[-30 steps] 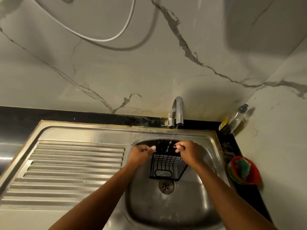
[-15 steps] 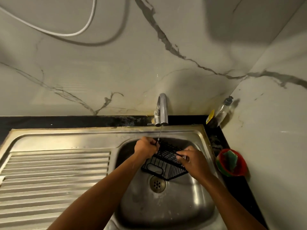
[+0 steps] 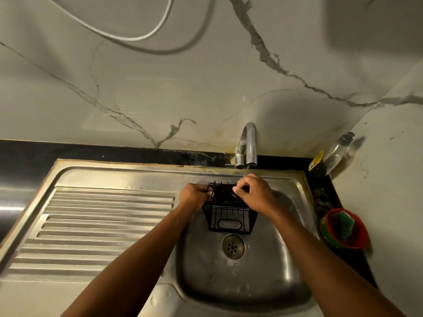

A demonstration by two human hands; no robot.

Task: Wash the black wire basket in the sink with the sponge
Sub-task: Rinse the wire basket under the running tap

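The basket (image 3: 230, 212) is in the sink (image 3: 240, 284), at the basin's far edge just below the tap (image 3: 250, 145) and just beyond the drain (image 3: 233, 246). It is black wire, and the near wall with the oval handle slot faces the camera. Both hands hold it by the upper rim. The left hand (image 3: 193, 197) has its fingers curled round the rim's left side. The right hand (image 3: 255, 195) pinches the far right part of the rim between thumb and fingertips, knuckles up, and covers that corner. Whether the basket's base rests on the basin floor or hangs just above it cannot be told. Both forearms reach in from the near edge of the sink. The sponge (image 3: 343, 223), green, lies in a red bowl (image 3: 357, 239) on the black counter (image 3: 91, 152) at the sink's right edge, well apart from both hands. A clear bottle (image 3: 336, 152) leans in the counter's far right corner against the marble wall (image 3: 160, 92). The ribbed drainboard (image 3: 103, 225) takes up the left half of the sink. A white cable (image 3: 137, 38) loops across the wall above.
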